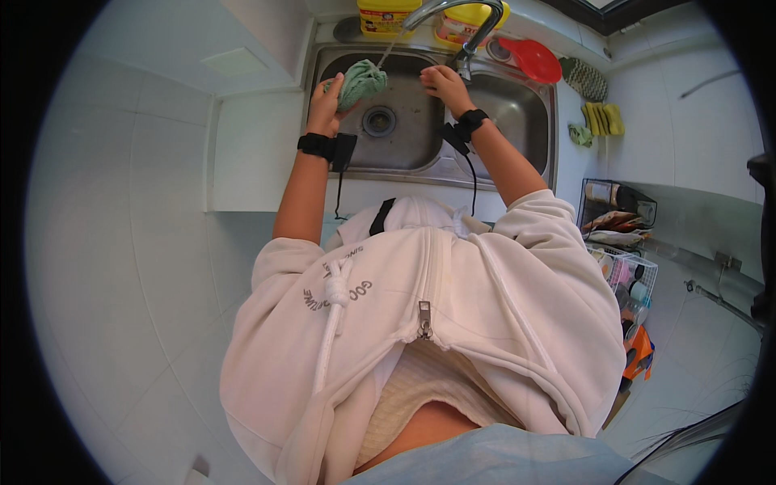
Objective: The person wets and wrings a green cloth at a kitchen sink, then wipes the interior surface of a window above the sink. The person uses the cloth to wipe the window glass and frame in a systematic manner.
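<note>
My left hand grips a bunched green cloth over the left basin of a stainless steel double sink. Water runs from the chrome faucet onto the right edge of the cloth. Near the divider between the basins, my right hand is raised below the faucet, its fingers slightly bent and nothing visible in them. A black strap with a small device and cable sits on each wrist.
Yellow containers stand behind the sink. A red plastic ladle or scoop, a patterned pad, yellow sponges and a small green cloth lie around its right side. Wire baskets with bottles are at lower right.
</note>
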The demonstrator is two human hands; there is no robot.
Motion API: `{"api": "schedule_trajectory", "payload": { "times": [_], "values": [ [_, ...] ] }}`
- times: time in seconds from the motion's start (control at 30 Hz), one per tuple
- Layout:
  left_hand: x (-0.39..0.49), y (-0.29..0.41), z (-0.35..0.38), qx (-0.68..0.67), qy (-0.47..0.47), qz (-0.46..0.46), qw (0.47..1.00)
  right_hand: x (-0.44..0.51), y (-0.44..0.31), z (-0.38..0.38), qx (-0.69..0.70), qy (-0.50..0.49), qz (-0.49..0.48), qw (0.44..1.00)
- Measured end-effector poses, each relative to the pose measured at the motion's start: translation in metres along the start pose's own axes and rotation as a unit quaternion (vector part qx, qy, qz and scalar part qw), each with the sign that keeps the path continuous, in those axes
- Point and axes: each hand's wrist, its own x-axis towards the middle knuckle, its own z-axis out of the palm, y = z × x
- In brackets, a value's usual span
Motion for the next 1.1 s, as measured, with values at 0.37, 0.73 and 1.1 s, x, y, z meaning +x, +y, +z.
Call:
{"api": "schedule_trajectory", "payload": {
  "times": [0.37,0.73,1.1],
  "values": [
    [-0.020,0.005,-0.012,-0.049,-0.021,-0.003,0.999,0.010,0.026,-0.051,-0.171,0.048,-0.086,0.980],
    [-0.032,0.004,-0.015,-0.044,0.004,0.001,0.999,0.018,0.024,-0.050,-0.158,0.067,-0.056,0.984],
    [-0.038,-0.005,-0.010,-0.022,0.018,-0.013,0.999,0.028,0.019,-0.050,-0.212,0.082,-0.068,0.971]
  ]
}}
